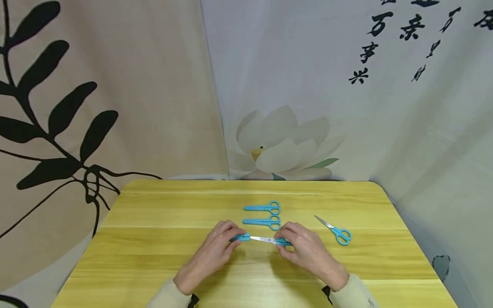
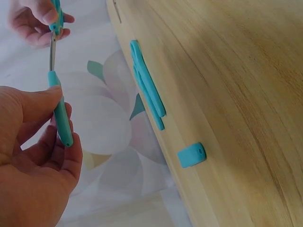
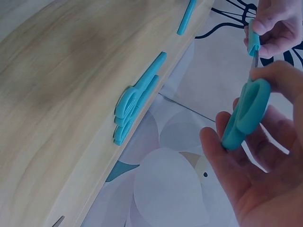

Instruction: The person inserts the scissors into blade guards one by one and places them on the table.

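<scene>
My left hand [image 1: 217, 246] pinches a blue scissor sheath [image 2: 61, 116] between thumb and fingers. In my right hand [image 1: 306, 248] is a pair of scissors [image 3: 246, 113], gripped by the blue handles with the metal blades closed. The blades point left, their tip right at the sheath's mouth, and most of their length shows bare between the hands. Both hands are over the table's front half. A second blue sheath [image 2: 191, 155] lies on the table beyond my left hand, hidden by it in the head view.
Two sheathed blue scissors [image 1: 257, 222] lie side by side just beyond the hands. To the right, an unsheathed pair of scissors [image 1: 340, 234] rests with its tip pointing away to the left. The wooden table [image 1: 173, 201] ends at a printed cloth backdrop [image 1: 154, 85].
</scene>
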Demonstrator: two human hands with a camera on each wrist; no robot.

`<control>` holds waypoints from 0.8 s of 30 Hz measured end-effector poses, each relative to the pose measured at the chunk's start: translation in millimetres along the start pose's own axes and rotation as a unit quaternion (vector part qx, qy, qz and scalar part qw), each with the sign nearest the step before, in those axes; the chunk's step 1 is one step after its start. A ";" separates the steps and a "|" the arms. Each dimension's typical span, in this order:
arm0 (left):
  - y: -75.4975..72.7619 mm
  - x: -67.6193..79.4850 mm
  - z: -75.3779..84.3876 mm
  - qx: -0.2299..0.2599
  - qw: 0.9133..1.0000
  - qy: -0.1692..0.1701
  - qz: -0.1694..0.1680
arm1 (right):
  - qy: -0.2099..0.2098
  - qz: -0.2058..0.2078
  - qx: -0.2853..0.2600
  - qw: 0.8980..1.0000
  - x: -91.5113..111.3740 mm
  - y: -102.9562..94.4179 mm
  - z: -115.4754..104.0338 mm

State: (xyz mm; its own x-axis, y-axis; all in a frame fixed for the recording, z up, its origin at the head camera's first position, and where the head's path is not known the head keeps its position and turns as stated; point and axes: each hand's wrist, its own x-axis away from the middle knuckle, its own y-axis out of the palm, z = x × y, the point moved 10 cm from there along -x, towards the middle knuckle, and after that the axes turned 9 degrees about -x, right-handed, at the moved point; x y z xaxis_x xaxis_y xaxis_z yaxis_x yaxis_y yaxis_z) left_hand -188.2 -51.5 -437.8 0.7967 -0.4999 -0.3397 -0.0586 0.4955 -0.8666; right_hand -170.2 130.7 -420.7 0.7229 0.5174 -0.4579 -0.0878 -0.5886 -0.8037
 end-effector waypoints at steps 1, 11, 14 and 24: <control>-0.3 -0.3 0.6 0.000 1.000 0.003 0.001 | -0.001 0.000 0.000 1.000 -0.2 0.0 -0.1; -1.6 -3.9 6.5 -0.017 0.999 0.025 0.014 | -0.020 0.005 0.003 1.000 -3.1 -0.4 -3.1; -2.6 -4.6 8.1 -0.027 0.999 0.030 0.020 | -0.021 0.001 0.001 1.000 -6.1 0.2 -4.9; -1.1 -7.1 14.3 -0.031 0.999 0.037 0.022 | -0.033 -0.011 -0.002 0.999 -13.1 3.9 -10.4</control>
State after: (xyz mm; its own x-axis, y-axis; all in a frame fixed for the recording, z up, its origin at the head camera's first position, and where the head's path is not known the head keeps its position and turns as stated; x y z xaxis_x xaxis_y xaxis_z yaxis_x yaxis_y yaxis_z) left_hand -185.1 -38.3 -429.2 0.7461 -0.5310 -0.4016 -0.1312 0.4742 -0.8706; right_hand -172.9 115.2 -413.8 0.6774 0.5702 -0.4647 -0.0700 -0.5789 -0.8124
